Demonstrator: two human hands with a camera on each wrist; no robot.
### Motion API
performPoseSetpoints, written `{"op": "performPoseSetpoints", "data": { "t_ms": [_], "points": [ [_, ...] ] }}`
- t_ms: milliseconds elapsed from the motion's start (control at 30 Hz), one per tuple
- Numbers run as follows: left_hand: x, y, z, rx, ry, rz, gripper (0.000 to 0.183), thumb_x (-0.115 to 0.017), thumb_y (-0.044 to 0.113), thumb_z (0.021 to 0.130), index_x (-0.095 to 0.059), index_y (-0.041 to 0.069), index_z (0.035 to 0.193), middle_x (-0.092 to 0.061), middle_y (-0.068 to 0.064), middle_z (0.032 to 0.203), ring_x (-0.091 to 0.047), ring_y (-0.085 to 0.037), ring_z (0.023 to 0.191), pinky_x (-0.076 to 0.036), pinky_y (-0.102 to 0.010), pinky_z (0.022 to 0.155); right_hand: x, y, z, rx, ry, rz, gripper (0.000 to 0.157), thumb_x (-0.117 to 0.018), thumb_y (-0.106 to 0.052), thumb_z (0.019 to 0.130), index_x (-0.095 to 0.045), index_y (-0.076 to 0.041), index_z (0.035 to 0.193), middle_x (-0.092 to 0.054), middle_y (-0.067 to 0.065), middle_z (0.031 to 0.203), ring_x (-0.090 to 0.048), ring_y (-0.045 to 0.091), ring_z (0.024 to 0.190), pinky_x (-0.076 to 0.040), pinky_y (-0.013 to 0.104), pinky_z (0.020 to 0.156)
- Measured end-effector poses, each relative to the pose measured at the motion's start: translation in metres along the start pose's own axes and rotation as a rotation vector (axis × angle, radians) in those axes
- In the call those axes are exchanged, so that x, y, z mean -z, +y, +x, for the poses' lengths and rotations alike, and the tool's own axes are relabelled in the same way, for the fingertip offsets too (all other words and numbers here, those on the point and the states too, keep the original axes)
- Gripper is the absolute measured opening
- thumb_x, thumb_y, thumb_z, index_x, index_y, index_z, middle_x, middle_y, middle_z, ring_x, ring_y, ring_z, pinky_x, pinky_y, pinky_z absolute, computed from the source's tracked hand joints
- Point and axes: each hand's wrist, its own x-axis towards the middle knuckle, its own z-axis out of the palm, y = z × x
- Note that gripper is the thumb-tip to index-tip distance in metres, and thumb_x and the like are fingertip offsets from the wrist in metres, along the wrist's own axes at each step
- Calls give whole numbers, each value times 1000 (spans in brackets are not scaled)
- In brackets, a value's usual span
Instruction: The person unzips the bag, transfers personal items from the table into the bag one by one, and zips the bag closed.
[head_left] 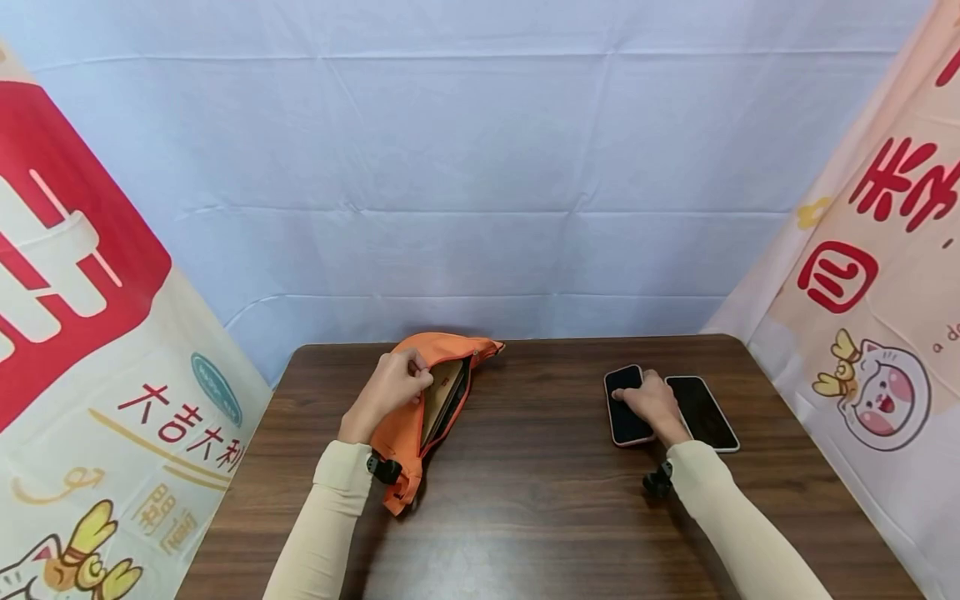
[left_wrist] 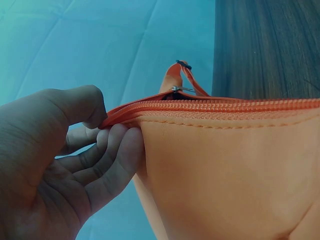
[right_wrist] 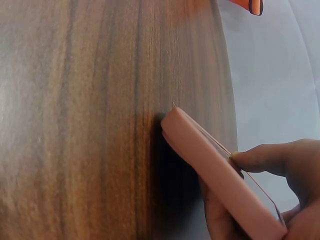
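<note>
Pinching orange bag (head_left: pixel 397 433) by zip edge (left_wrist: pixel 200 105) w/ fingers of L hand (head_left: pixel 390 387), R hand (head_left: pixel 652 402) pinching pink-edged phone (head_left: pixel 628 425) well R of bag: unzipping looks done, brown item (head_left: pixel 444 392) inside, phone not in, 2nd phone (head_left: pixel 702 414) farther R of bag, unheld.

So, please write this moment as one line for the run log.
left hand: pinches open orange bag at zipper edge | right hand: grips pink-cased phone | white-edged phone: lies on table

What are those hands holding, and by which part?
The left hand pinches the orange bag by its zippered edge. The right hand grips the pink-cased phone by the side nearer the other phone, thumb above, fingers beneath.
</note>
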Motion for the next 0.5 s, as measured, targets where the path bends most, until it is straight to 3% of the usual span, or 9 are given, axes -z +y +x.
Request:
{"op": "performPoseSetpoints", "data": {
  "t_ms": [267,500],
  "points": [
    [-1,0,0,-1,-1,13,6,-65,7,102,-64,8,97,-65,-7,78,-64,-18,59,-55,-33,59,-2,0,2,31,20,24,78,-67,-27,97,-34,20,150,-63,36,114,-68,41,89,-57,46,75],
    [-1,-2,0,-5,1,9,7,-65,7,102,-63,8,96,-65,-7,78,-64,-18,59,-56,-35,60,-5,0,3,16,42,25,77,-68,-26,96,-35,20,149,-60,39,118,-65,45,96,-55,51,81]
  ]
}}
